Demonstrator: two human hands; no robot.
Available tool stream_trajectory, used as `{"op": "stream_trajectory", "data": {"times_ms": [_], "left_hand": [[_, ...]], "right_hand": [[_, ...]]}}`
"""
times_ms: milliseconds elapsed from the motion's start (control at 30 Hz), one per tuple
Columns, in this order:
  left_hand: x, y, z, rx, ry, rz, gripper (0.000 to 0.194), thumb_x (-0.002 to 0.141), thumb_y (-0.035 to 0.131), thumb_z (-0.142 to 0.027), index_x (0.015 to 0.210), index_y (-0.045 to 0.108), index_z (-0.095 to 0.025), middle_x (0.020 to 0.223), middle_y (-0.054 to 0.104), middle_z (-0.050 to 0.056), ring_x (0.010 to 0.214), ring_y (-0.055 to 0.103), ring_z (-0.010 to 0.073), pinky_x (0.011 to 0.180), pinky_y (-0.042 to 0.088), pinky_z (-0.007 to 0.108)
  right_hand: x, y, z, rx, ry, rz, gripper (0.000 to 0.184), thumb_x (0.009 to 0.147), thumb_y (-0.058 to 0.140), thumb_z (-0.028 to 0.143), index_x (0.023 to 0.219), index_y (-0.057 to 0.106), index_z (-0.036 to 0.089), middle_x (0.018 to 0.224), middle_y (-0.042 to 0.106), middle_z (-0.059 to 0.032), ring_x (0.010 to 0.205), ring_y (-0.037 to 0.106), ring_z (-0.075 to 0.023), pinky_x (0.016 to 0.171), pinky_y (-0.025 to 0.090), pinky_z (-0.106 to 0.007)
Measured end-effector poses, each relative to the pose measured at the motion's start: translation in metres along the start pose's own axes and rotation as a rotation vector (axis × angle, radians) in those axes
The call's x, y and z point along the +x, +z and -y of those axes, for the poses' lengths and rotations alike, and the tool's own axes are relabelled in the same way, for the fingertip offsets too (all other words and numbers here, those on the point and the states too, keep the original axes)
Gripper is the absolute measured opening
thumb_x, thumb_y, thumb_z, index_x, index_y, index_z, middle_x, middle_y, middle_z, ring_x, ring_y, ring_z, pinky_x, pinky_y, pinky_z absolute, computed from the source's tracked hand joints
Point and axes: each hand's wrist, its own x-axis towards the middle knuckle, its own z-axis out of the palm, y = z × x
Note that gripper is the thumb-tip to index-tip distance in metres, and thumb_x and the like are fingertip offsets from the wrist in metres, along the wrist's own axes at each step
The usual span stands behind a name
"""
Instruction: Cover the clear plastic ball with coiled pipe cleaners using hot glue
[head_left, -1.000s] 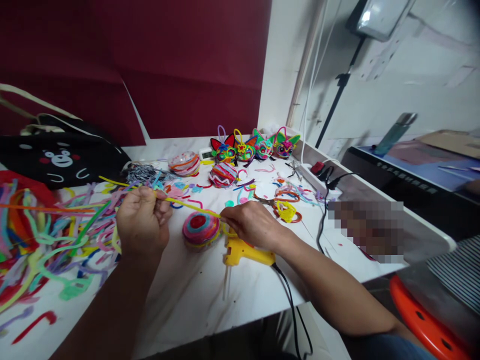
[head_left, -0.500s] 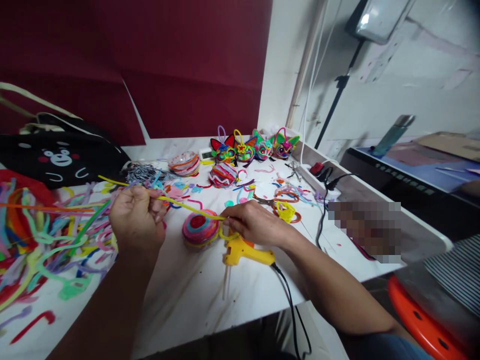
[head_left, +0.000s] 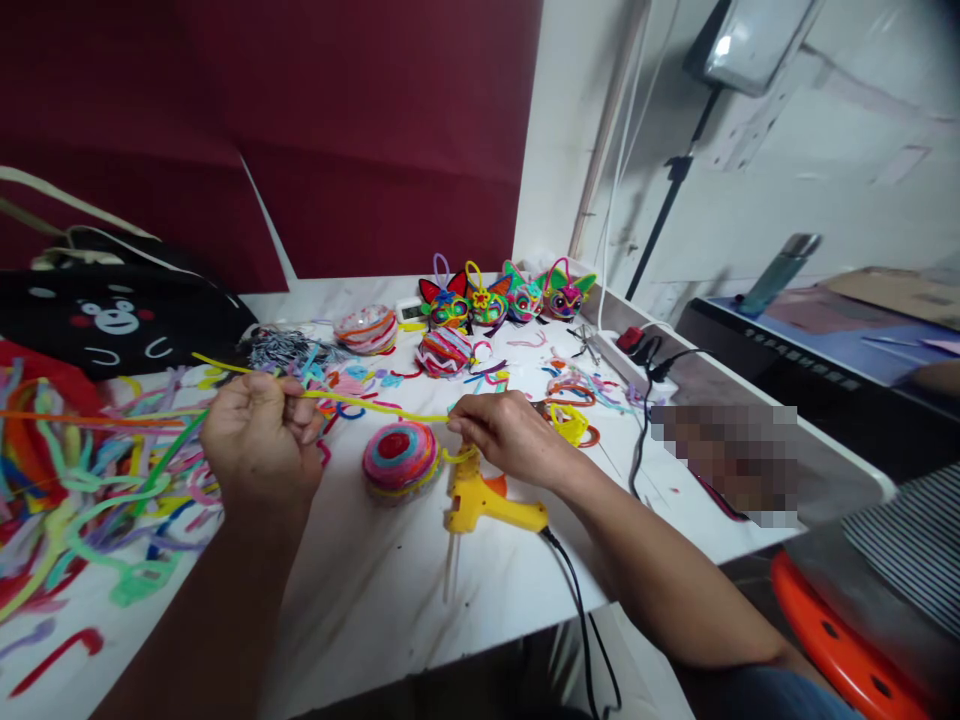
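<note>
A yellow pipe cleaner [head_left: 375, 404] stretches between my two hands above the table. My left hand [head_left: 262, 430] is closed around it, and one end sticks out to the upper left. At the other end, my right hand [head_left: 510, 437] pinches it between thumb and fingers. Below the strand sits a round ball [head_left: 400, 456] wound in pink, blue and red rings. A yellow hot glue gun [head_left: 487, 505] lies just under my right hand, a clear glue stick [head_left: 451, 568] jutting from it. Partly hidden behind that hand are orange-handled scissors [head_left: 589, 437] and a bent yellow piece [head_left: 568, 424].
Many coloured pipe cleaners [head_left: 142, 480] are heaped at left by a black bag [head_left: 112, 320]. Several cat-like ornaments [head_left: 487, 300] stand at the back, near two more wound balls [head_left: 444, 352]. A power strip [head_left: 634, 362] and cables lie at right, above an orange stool [head_left: 832, 640].
My left hand has moved slightly left and my right hand slightly up and right, drawing the yellow pipe cleaner out between them. The ball and glue gun stay in place.
</note>
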Motion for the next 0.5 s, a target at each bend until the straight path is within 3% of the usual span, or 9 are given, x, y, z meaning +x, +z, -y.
{"op": "stream_trajectory", "data": {"times_ms": [233, 500], "left_hand": [[-0.0011, -0.0003, 0.0009, 0.01, 0.013, -0.011, 0.024, 0.095, 0.053, -0.014, 0.071, 0.051, -0.014, 0.061, 0.05, -0.003, 0.042, 0.039, 0.005, 0.037, 0.026, 0.017], [-0.0025, 0.0014, -0.0005, -0.037, -0.006, -0.058, 0.023, 0.095, 0.051, -0.009, 0.072, 0.052, -0.013, 0.061, 0.053, -0.003, 0.041, 0.04, 0.004, 0.039, 0.03, 0.016]], "right_hand": [[0.0004, 0.0012, -0.0012, -0.024, -0.016, -0.049, 0.016, 0.093, 0.054, 0.008, 0.082, 0.065, 0.014, 0.069, 0.067, -0.0015, 0.061, 0.058, -0.0114, 0.061, 0.035, -0.02], [0.0014, 0.0094, -0.0035, -0.058, 0.005, -0.216, 0.015, 0.084, 0.055, 0.007, 0.074, 0.061, 0.016, 0.061, 0.056, 0.0024, 0.053, 0.046, -0.0097, 0.056, 0.031, -0.021]]}}
